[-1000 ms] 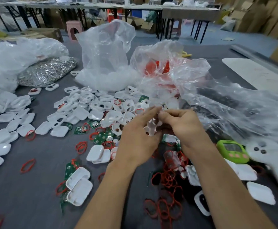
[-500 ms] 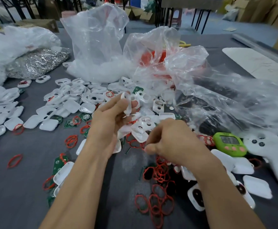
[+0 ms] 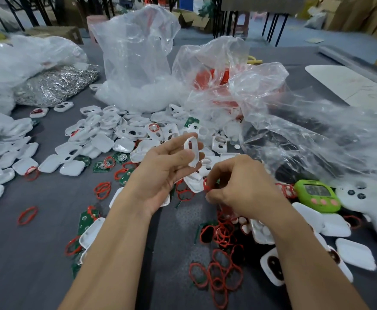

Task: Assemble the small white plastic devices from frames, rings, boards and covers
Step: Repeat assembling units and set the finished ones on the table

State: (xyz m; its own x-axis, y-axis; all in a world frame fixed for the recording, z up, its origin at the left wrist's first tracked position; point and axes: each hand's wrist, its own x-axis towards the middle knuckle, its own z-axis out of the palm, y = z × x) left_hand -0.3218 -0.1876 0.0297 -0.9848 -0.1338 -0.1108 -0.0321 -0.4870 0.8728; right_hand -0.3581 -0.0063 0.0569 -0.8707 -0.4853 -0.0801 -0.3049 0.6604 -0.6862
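Since the earlier frame, both hands have parted: the left hand (image 3: 160, 173) holds a glossy white oval-holed frame (image 3: 191, 151) upright in its fingertip grip, while the right hand (image 3: 241, 189), lower and just beside it, pinches a thin red rubbery ring (image 3: 206, 185) above the grey desk (image 3: 37, 253).

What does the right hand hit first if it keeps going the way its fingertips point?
Probably the white frame held in the left hand. The right hand, pinching a red ring, points up and left at it; depth is unclear.
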